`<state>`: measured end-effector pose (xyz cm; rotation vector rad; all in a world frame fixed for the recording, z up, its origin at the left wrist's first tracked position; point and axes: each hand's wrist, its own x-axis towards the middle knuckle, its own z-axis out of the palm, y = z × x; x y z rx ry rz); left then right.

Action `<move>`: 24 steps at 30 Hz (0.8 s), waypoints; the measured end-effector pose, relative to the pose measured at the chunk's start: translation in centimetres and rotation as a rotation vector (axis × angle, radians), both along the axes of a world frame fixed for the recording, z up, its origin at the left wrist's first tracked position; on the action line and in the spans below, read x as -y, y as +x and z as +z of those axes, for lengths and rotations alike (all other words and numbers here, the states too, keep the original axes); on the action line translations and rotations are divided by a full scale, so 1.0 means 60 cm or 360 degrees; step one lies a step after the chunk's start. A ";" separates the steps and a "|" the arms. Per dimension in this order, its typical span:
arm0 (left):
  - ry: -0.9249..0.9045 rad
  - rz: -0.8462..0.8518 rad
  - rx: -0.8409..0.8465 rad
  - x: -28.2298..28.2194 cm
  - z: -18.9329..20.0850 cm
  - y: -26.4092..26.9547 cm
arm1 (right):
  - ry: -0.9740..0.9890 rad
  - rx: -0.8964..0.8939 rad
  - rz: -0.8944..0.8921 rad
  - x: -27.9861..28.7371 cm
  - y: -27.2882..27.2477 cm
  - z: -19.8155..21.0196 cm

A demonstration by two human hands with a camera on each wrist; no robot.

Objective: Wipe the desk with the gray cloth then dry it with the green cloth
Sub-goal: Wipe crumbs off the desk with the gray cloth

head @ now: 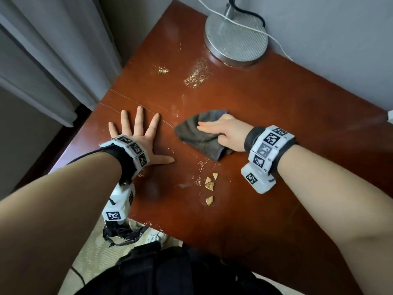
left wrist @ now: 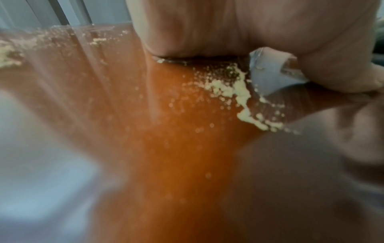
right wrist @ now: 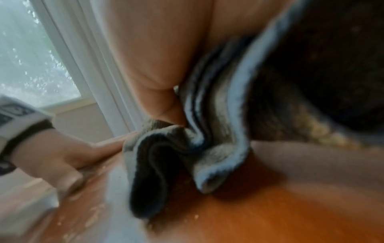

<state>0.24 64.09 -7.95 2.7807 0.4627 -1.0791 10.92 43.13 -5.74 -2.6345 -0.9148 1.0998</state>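
Observation:
The gray cloth lies bunched on the reddish-brown desk, a little right of the middle. My right hand grips it, thumb laid along its top and fingers round its far side. In the right wrist view the gray cloth folds out from under my right hand onto the desk. My left hand rests flat on the desk to the cloth's left, fingers spread, holding nothing. Pale crumbs lie by the heel of my left hand. No green cloth is in view.
Broken cracker pieces lie near the front, with fine crumb patches further back. A round metal lamp base with a white cable stands at the back. Curtains hang left; a black bag lies on the floor.

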 end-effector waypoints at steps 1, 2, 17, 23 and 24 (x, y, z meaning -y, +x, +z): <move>0.0003 -0.0002 -0.0007 0.001 0.002 0.000 | 0.0060 0.0004 -0.0042 0.009 -0.006 0.010; 0.0011 -0.0005 -0.0015 0.001 0.003 0.001 | 0.0125 0.0058 -0.0128 0.019 -0.007 0.018; 0.0023 -0.0099 0.0084 0.001 0.013 -0.015 | 0.0166 0.0125 -0.0490 0.077 -0.128 0.001; -0.0003 -0.0314 0.0085 -0.022 0.004 -0.062 | -0.0119 0.0418 -0.1556 0.165 -0.139 0.009; 0.0000 -0.0330 0.0088 -0.028 0.001 -0.074 | -0.0244 0.0396 -0.1591 0.169 -0.139 0.008</move>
